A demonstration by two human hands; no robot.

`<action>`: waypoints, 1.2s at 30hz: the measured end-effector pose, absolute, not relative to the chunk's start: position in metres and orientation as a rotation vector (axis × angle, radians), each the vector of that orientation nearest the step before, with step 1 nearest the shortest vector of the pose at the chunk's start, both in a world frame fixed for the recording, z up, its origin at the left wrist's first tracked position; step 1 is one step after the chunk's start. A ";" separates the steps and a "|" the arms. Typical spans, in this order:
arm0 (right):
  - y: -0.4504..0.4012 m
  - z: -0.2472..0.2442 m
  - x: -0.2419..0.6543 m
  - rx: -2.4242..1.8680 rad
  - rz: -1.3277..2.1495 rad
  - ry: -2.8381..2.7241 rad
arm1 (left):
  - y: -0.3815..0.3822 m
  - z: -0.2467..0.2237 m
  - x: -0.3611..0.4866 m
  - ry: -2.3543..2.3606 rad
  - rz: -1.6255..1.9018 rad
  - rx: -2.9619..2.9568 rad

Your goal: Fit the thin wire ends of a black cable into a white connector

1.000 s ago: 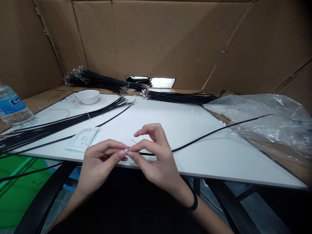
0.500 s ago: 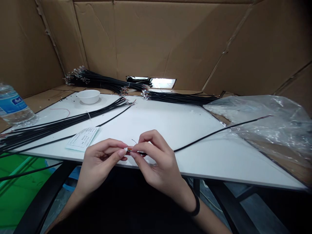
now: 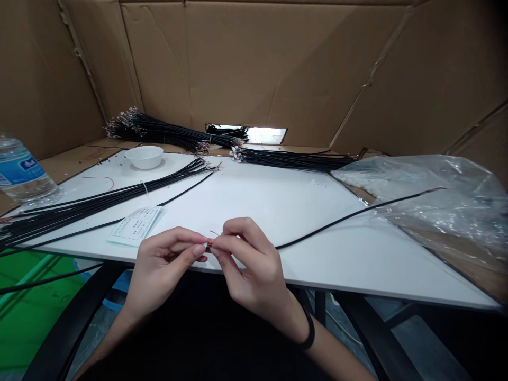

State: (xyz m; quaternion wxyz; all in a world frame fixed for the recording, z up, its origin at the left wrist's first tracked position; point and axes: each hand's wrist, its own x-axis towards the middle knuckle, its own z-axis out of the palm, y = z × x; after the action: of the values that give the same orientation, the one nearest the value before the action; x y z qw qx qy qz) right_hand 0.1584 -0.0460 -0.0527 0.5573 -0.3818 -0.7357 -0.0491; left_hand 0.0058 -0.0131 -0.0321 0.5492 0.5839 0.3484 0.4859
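Between thumb and fingers, my left hand (image 3: 166, 262) pinches a small white connector (image 3: 205, 244), mostly covered by the fingertips. My right hand (image 3: 254, 259) is closed on the thin coloured wires (image 3: 210, 245) at the end of a black cable (image 3: 325, 227), its fingertips almost touching the left ones. One loose thin wire sticks up above the right fingers. From behind the right hand the cable runs to the right, and its stripped far end lies over a plastic bag. Both hands are just above the table's front edge.
Bundled black cables (image 3: 107, 193) lie left, beside a paper label (image 3: 135, 226). More cable bundles (image 3: 293, 159) rest at the back near a white bowl (image 3: 143, 157). A water bottle (image 3: 24, 172) stands far left; a clear plastic bag (image 3: 432, 206) covers the right side. Cardboard walls surround the table.
My right hand has shifted slightly left, closer to my left fingertips, covering more of the wires. My left hand has stayed nearly still.
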 end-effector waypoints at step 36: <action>-0.048 -0.050 0.157 -1.000 -0.504 -1.823 | -0.010 -0.034 0.006 0.885 1.054 1.395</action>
State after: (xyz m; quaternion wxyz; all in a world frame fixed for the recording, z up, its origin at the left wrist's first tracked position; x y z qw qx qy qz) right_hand 0.1573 -0.0475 -0.0501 0.4805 -0.4100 -0.7472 -0.2068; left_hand 0.0056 -0.0095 -0.0342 0.5572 0.5913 0.3749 0.4465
